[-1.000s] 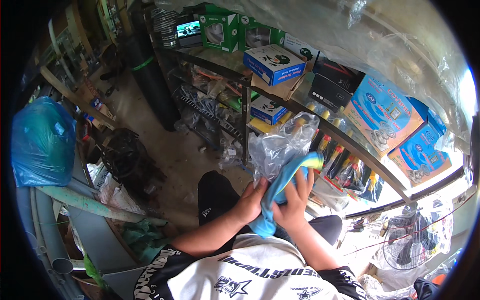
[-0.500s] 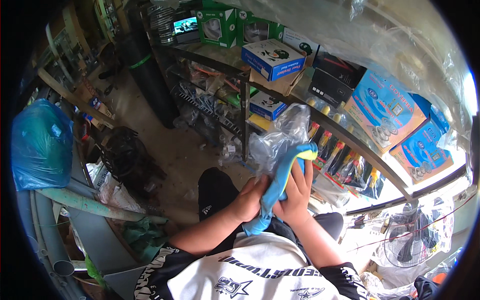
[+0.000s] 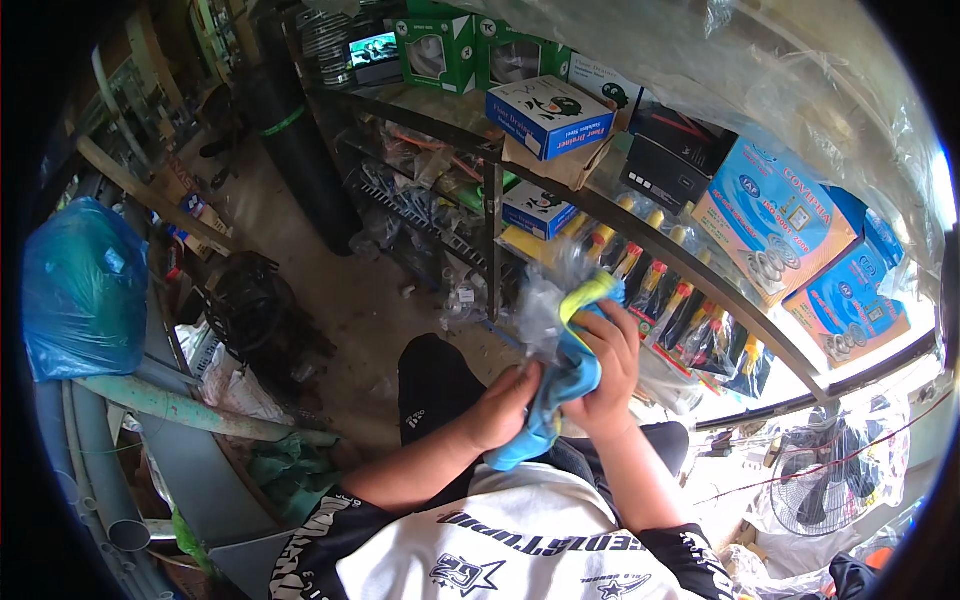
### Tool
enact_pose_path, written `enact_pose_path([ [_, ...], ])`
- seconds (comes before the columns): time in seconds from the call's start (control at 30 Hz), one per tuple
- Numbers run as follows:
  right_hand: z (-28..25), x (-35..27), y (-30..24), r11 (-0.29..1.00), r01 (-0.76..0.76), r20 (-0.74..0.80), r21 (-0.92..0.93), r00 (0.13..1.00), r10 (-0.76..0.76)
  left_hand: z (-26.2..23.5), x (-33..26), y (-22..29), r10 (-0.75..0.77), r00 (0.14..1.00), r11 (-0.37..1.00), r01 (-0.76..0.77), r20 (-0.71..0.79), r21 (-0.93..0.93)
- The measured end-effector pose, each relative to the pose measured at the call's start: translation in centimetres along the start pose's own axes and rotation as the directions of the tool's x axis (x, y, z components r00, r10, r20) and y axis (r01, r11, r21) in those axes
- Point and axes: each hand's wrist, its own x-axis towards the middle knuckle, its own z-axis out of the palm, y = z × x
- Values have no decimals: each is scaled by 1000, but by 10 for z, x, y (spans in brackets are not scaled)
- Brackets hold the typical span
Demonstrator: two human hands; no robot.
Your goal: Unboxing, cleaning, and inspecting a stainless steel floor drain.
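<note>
In front of my lap I hold a blue cloth (image 3: 570,372) with a yellow-green edge, bunched lengthwise between both hands. My left hand (image 3: 500,408) is closed at its left side, the thumb pointing up along a crumpled clear plastic bag (image 3: 540,310). The plastic, blurred by motion, stands out above the left fingers. My right hand (image 3: 608,372) wraps round the cloth's right side, its fingers curled near the yellow-green edge. The cloth's lower end hangs below the hands toward my shirt.
A metal shelf (image 3: 494,240) ahead carries a blue-and-white box (image 3: 552,115), green boxes (image 3: 435,52) and packaged yellow-and-red-handled tools (image 3: 665,290). Left are a blue plastic sack (image 3: 85,290), grey pipes (image 3: 125,535) and a dark machine (image 3: 262,320). A fan (image 3: 815,490) stands at right.
The clear plastic has shrunk together and dropped lower, toward my left hand. My right hand has curled tighter round the cloth, whose upper part is now more bunched.
</note>
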Motion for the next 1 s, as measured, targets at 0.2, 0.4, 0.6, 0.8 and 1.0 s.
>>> enact_pose_path([
  [0.2,-6,5,-1,980,-48,-35,195,998,56,-10,-2,-7,-76,987,965,38,140,259],
  [0.4,7,-5,-9,995,-93,-140,30,986,96,0,-4,4,31,998,994,-37,63,104],
  [0.6,-10,-9,16,990,141,-24,22,990,-140,-11,-9,-4,-71,967,997,74,244,0],
  [0.8,-2,-21,27,922,-184,-11,342,980,200,-4,-4,8,-22,989,997,33,145,-74],
  [1.0,-20,-25,41,558,-489,281,670,864,418,-19,-1,-1,-100,978,968,139,185,-209],
])
